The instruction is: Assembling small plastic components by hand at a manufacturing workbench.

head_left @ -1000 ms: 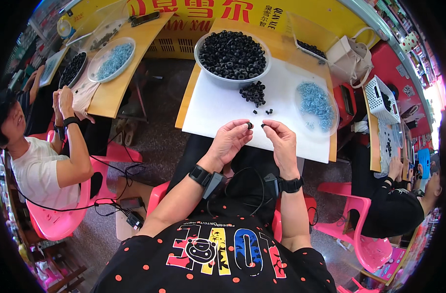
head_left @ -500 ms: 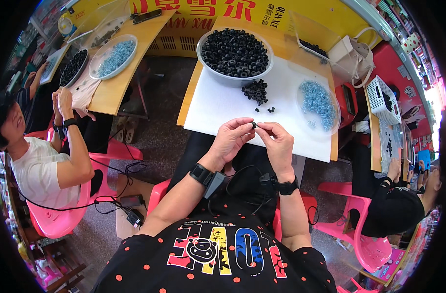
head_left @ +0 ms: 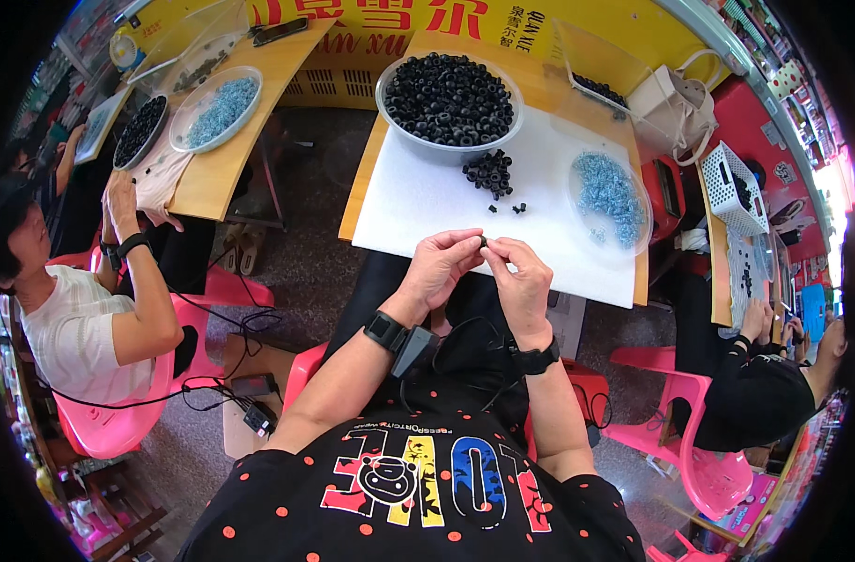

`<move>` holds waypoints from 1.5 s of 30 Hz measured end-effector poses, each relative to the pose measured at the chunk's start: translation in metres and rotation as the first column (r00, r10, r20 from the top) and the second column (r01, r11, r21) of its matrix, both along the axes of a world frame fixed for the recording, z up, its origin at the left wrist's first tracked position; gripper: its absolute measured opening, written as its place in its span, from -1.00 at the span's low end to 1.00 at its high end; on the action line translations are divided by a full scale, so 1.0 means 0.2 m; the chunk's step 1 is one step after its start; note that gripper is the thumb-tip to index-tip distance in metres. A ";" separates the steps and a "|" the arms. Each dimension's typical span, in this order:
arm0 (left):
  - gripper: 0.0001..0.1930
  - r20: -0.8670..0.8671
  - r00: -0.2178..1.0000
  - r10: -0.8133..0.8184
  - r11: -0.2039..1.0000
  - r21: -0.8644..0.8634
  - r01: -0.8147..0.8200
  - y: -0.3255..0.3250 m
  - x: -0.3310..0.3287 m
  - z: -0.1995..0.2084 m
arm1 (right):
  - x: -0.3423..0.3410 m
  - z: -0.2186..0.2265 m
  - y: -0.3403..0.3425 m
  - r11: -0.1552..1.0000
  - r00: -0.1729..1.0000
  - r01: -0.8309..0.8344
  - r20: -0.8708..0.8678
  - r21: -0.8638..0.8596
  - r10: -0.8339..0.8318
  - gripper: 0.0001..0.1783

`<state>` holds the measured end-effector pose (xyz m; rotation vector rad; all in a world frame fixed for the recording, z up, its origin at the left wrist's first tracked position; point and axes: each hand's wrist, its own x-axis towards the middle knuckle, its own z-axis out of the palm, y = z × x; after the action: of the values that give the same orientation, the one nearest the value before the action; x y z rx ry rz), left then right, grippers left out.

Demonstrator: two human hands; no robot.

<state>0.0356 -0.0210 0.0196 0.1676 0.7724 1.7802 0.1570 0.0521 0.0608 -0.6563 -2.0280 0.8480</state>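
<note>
Both hands meet just off the near edge of a white sheet (head_left: 409, 211) on the table. A small dark piece (head_left: 484, 242) sits at their touching fingertips. My left hand (head_left: 443, 267) pinches it between thumb and forefinger. From the other side, my right hand (head_left: 523, 286) grips the same piece with its thumb and fingers, which partly hide it. Beyond them a small heap of black ring-like parts (head_left: 489, 174) lies on the sheet, with a few loose ones nearer. Behind the heap stands a clear bowl (head_left: 439, 157) full of black parts. Small pale-blue pieces (head_left: 607, 199) fill a clear round tray at right.
A clear lidded box of black parts (head_left: 598, 91) and a cream handbag (head_left: 671, 110) stand at the back right. Co-workers sit at tables on either side, on pink chairs (head_left: 718, 482). A cable (head_left: 118, 401) runs on the left.
My right hand has shifted slightly left and turned a little. The dark piece has moved slightly left with the fingertips. The co-worker at left has changed head position.
</note>
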 end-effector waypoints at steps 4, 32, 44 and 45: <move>-0.77 -0.025 0.993 -0.117 0.993 0.016 0.118 -0.01 -0.06 0.00 | 0.01 0.01 0.04 0.982 0.996 -0.090 0.008 -0.165 0.092 -0.85; -0.52 0.158 0.949 -0.272 0.957 0.143 0.251 -0.03 -0.09 -0.06 | -0.06 -0.09 -0.04 0.962 0.996 -0.090 -0.022 -0.258 0.087 -0.71; -0.54 0.200 0.954 -0.224 0.972 0.113 0.205 -0.01 -0.10 -0.10 | -0.11 -0.08 -0.03 0.875 0.992 -0.128 -0.075 -0.468 0.105 -0.71; -0.55 0.211 0.954 -0.214 0.975 0.113 0.193 0.00 -0.10 -0.10 | -0.10 -0.08 -0.02 0.876 0.992 -0.128 -0.078 -0.465 0.104 -0.71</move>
<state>0.0161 -0.0218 0.0002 0.1026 0.4948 1.6056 0.1365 0.0473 0.0441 -0.7704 -1.8365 1.4408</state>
